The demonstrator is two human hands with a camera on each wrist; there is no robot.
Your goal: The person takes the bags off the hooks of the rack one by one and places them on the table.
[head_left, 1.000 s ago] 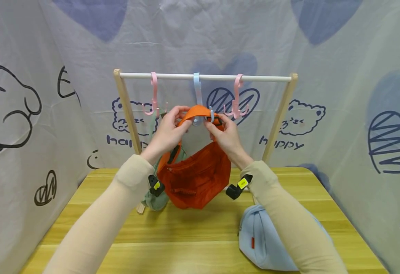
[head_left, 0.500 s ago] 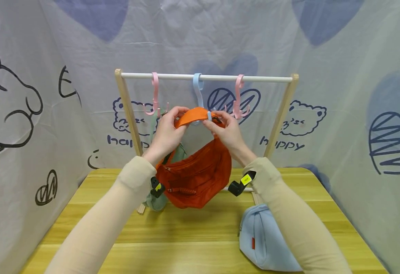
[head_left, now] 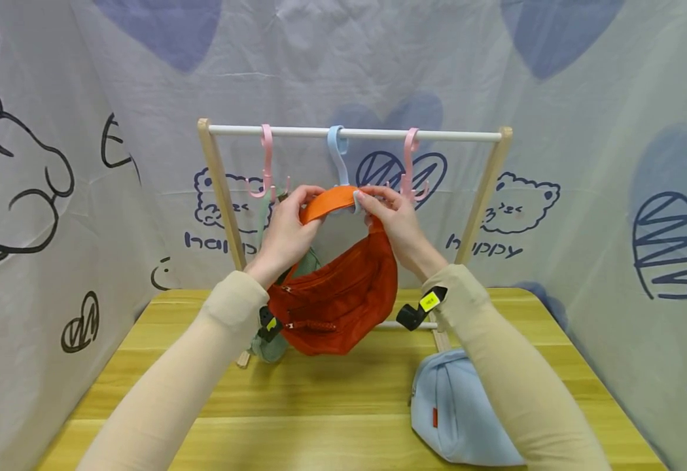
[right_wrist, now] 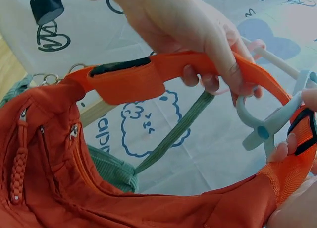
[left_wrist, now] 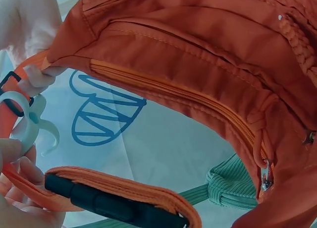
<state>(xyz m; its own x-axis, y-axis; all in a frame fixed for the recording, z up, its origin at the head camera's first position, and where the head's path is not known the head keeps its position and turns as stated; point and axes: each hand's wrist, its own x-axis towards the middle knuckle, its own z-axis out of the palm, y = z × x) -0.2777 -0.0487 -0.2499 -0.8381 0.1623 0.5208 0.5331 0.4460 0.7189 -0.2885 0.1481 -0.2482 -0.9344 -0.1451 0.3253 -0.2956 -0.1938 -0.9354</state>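
Left hand [head_left: 287, 227] and right hand [head_left: 401, 227] pinch an orange strap [head_left: 328, 202]

It arches at the blue hook [head_left: 337, 157], the orange bag [head_left: 337, 297] hanging below. Hooking the strap on seems the step in hand; next probably calls for seating it before easing the grip.

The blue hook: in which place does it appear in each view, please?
Head: blue hook at upper middle, hanging on the white rail.
Left wrist: blue hook at left edge, about mid-height.
Right wrist: blue hook at right, about mid-height.
Shared landmark: orange bag.
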